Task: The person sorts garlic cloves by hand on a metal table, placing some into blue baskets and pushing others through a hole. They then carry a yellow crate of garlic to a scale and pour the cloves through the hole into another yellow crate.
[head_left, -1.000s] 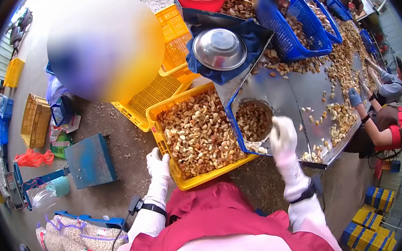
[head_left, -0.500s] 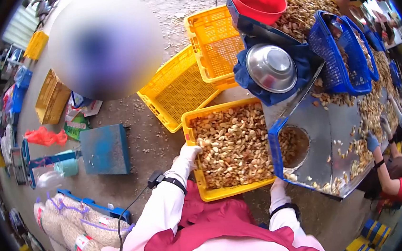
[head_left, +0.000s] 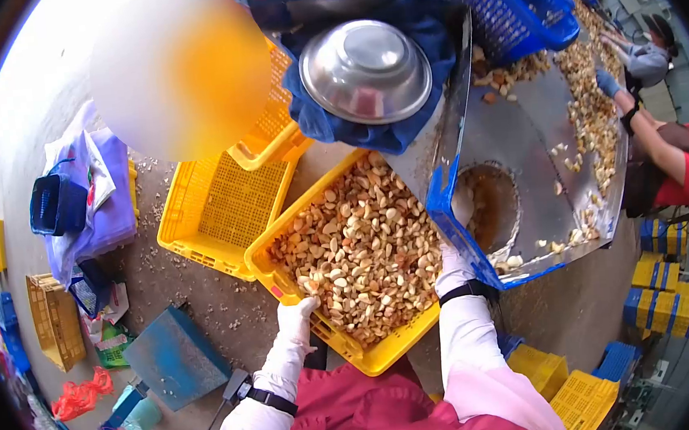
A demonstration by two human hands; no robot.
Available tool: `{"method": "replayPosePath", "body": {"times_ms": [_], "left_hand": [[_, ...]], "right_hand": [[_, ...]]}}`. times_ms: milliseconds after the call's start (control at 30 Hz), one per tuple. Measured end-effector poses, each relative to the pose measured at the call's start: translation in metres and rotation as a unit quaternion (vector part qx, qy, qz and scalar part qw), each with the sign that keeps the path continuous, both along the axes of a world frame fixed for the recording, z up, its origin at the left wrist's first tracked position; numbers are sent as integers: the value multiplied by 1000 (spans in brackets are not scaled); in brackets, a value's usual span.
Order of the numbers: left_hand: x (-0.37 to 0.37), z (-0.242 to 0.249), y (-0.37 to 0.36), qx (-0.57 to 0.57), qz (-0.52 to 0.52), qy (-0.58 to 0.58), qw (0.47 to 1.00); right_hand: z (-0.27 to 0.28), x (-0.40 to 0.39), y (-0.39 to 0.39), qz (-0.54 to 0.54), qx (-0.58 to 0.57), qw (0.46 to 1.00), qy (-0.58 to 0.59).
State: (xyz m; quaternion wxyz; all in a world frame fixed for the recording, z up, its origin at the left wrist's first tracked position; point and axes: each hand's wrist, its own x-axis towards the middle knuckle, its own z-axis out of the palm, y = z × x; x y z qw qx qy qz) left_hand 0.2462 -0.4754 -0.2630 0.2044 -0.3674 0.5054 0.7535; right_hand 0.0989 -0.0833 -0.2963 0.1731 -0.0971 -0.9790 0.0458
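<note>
A yellow plastic crate (head_left: 380, 361), full of small cream-and-brown shell-like pieces (head_left: 364, 254), sits tilted in view before my apron. My left hand (head_left: 296, 317), in a pale glove, is closed on the crate's near left rim, thumb on top. Along the crate's right side reaches my right hand (head_left: 453, 261); the metal table's blue-edged corner covers its fingers, so their grip cannot be made out. That metal table (head_left: 535, 141) has a round hole (head_left: 491, 206) just above the crate's right side. A pale shape shows at the hole's left edge.
Yellow crates (head_left: 228, 200) stand beyond the full one. A steel bowl (head_left: 365, 70) lies upside down on blue cloth (head_left: 311, 111). A blue basket (head_left: 498, 5) rests on the table, where a gloved co-worker (head_left: 675, 153) handles pieces. A blue box (head_left: 177, 357) stands at left.
The view has swung right and closer to the table. The crate appears turned, its near corner now toward me. My right hand has moved forward along the crate's side; my left still grips the rim.
</note>
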Motion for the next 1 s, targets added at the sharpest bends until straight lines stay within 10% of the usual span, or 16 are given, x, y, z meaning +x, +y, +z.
{"method": "replayPosePath", "body": {"times_ms": [300,367,1000], "left_hand": [[3,-16,-3,-19,-5,-47,999],[0,-11,0,-35,19,-15,999],[-3,2,3,-55,-4,-21,998]], "right_hand": [[26,-5,12,78,-33,996,35],[40,9,1,-63,-189,979,-39],[19,29,-95,29,-121,985,-120]]}}
